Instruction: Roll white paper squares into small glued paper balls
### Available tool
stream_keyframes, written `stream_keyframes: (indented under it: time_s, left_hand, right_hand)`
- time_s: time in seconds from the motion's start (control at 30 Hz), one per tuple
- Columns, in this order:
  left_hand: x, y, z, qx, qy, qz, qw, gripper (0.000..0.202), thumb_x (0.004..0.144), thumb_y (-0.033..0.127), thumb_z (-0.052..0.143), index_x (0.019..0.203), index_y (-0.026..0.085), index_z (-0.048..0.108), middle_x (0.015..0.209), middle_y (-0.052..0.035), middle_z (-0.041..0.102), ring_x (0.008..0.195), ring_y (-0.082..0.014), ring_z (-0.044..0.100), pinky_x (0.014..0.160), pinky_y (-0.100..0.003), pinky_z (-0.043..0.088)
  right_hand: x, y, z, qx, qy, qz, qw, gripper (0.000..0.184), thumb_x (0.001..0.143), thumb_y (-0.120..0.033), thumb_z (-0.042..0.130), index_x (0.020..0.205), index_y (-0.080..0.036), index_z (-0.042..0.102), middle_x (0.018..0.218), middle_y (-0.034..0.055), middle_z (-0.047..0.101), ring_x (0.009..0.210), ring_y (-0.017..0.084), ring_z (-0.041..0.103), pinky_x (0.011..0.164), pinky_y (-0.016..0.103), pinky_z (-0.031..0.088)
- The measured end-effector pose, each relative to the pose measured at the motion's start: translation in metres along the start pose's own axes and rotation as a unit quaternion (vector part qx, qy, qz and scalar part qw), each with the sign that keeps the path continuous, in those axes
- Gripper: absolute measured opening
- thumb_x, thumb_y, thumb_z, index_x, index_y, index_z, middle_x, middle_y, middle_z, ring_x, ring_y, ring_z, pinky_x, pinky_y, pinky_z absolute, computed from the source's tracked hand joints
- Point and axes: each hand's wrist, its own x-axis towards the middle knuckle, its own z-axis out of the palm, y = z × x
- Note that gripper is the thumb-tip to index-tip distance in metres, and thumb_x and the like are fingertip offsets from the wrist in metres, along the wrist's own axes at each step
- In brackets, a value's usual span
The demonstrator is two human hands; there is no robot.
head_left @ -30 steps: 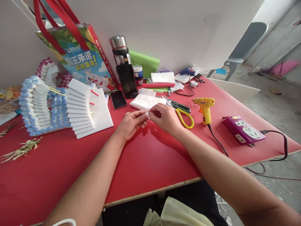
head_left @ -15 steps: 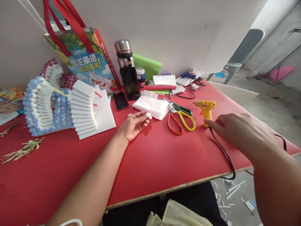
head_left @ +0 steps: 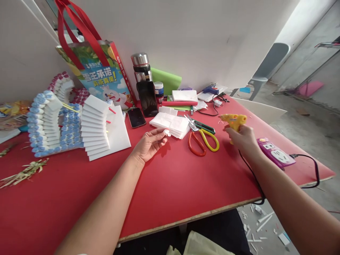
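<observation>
Pinched a small white piece (head_left: 167, 133) between thumb and fingertips of the left hand (head_left: 148, 144), palm up, other fingers loosely curled, low over the counter (head_left: 172, 184), left of centre. Closed the right hand (head_left: 240, 139) round the handle of the glue gun (head_left: 234, 119), off to the right and slightly farther. Held the gun upright, barrel running left-right, nozzle aimed left toward the piece. Could not tell whether its base touched the counter. Found piece and gun well apart, scissors (head_left: 203, 140) lying between them. Found the piece just beside the near edge of a foam stack (head_left: 171, 124), and a power strip (head_left: 276, 153) just right of the right hand.
</observation>
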Motion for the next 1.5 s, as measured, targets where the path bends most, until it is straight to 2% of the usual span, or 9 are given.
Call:
stream_keyframes:
  time_s: [0.07, 0.1, 0.23, 0.33, 0.47, 0.73, 0.9, 1.1, 1.5]
  left_hand:
    - [0.001, 0.0, 0.001, -0.008, 0.004, 0.006, 1.0, 0.026, 0.074, 0.014, 0.081, 0.099, 0.009, 0.077, 0.087, -0.0073, 0.071, 0.065, -0.0061, 0.06, 0.054, -0.012, 0.05]
    - [0.002, 0.0, 0.001, -0.011, 0.007, 0.011, 1.0, 0.025, 0.074, 0.015, 0.081, 0.098, 0.009, 0.077, 0.087, -0.0077, 0.071, 0.064, -0.0058, 0.06, 0.054, -0.012, 0.05]
    - [0.004, 0.002, 0.0, -0.023, 0.024, 0.022, 0.999, 0.019, 0.076, 0.017, 0.08, 0.092, 0.008, 0.075, 0.085, -0.0093, 0.072, 0.061, -0.005, 0.06, 0.052, -0.011, 0.049]
    - [0.004, 0.003, -0.002, -0.028, 0.035, 0.03, 0.999, 0.019, 0.075, 0.016, 0.08, 0.09, 0.007, 0.074, 0.082, -0.0089, 0.072, 0.062, -0.0056, 0.061, 0.055, -0.011, 0.051]
    - [0.004, 0.004, -0.003, -0.029, 0.045, 0.039, 0.998, 0.019, 0.074, 0.013, 0.078, 0.091, 0.009, 0.073, 0.084, -0.0086, 0.072, 0.067, -0.0071, 0.064, 0.062, -0.013, 0.054]
    - [0.005, 0.002, -0.004, -0.019, 0.057, 0.042, 0.997, 0.02, 0.075, 0.014, 0.076, 0.094, 0.009, 0.072, 0.083, -0.0077, 0.072, 0.069, -0.0083, 0.066, 0.068, -0.015, 0.055]
    - [0.004, 0.002, -0.001, 0.004, 0.057, 0.046, 0.997, 0.02, 0.075, 0.014, 0.077, 0.094, 0.009, 0.071, 0.081, -0.0078, 0.073, 0.067, -0.0085, 0.066, 0.064, -0.015, 0.054]
    - [0.003, 0.002, 0.002, 0.013, 0.061, 0.044, 0.997, 0.019, 0.074, 0.013, 0.077, 0.092, 0.009, 0.071, 0.08, -0.0075, 0.073, 0.065, -0.0082, 0.066, 0.063, -0.015, 0.054]
    - [0.004, 0.003, 0.001, 0.026, 0.063, 0.043, 0.997, 0.02, 0.075, 0.014, 0.078, 0.093, 0.009, 0.072, 0.081, -0.0078, 0.073, 0.065, -0.0089, 0.066, 0.062, -0.016, 0.053]
  right_hand:
    - [-0.009, -0.021, -0.001, 0.119, 0.016, 0.018, 0.993, 0.022, 0.073, -0.034, 0.065, 0.085, -0.018, 0.07, 0.069, 0.0025, 0.06, 0.055, 0.012, 0.047, 0.047, 0.025, 0.036]
    - [-0.015, -0.035, 0.0, 0.174, 0.007, 0.0, 0.985, 0.019, 0.073, -0.032, 0.066, 0.086, -0.018, 0.071, 0.072, 0.0027, 0.061, 0.057, 0.012, 0.048, 0.048, 0.024, 0.036]
    - [-0.032, -0.09, 0.02, 0.303, -0.169, -0.043, 0.937, 0.021, 0.078, -0.038, 0.07, 0.078, -0.017, 0.069, 0.065, 0.0022, 0.057, 0.057, 0.011, 0.047, 0.05, 0.024, 0.038]
    - [-0.042, -0.107, 0.046, 0.331, -0.27, -0.082, 0.9, 0.032, 0.083, -0.047, 0.067, 0.074, -0.016, 0.066, 0.063, 0.0022, 0.056, 0.054, 0.011, 0.045, 0.051, 0.026, 0.036]
    - [-0.055, -0.097, 0.067, 0.318, -0.312, -0.092, 0.891, 0.037, 0.087, -0.051, 0.063, 0.074, -0.016, 0.064, 0.058, -0.0001, 0.052, 0.053, 0.011, 0.044, 0.055, 0.028, 0.037]
    - [-0.051, -0.081, 0.071, 0.32, -0.37, -0.065, 0.87, 0.039, 0.088, -0.05, 0.063, 0.07, -0.016, 0.062, 0.066, 0.0011, 0.056, 0.053, 0.01, 0.045, 0.054, 0.028, 0.033]
    - [-0.051, -0.082, 0.072, 0.297, -0.376, -0.088, 0.873, 0.042, 0.089, -0.051, 0.061, 0.064, -0.017, 0.06, 0.061, 0.0002, 0.053, 0.053, 0.01, 0.044, 0.056, 0.029, 0.033]
    - [-0.051, -0.079, 0.074, 0.28, -0.369, -0.063, 0.884, 0.043, 0.086, -0.055, 0.063, 0.066, -0.017, 0.061, 0.062, 0.0004, 0.055, 0.052, 0.01, 0.044, 0.053, 0.028, 0.032]
    - [-0.052, -0.083, 0.071, 0.233, -0.363, -0.069, 0.9, 0.049, 0.086, -0.059, 0.061, 0.061, -0.017, 0.059, 0.053, -0.0016, 0.049, 0.05, 0.009, 0.042, 0.052, 0.027, 0.032]
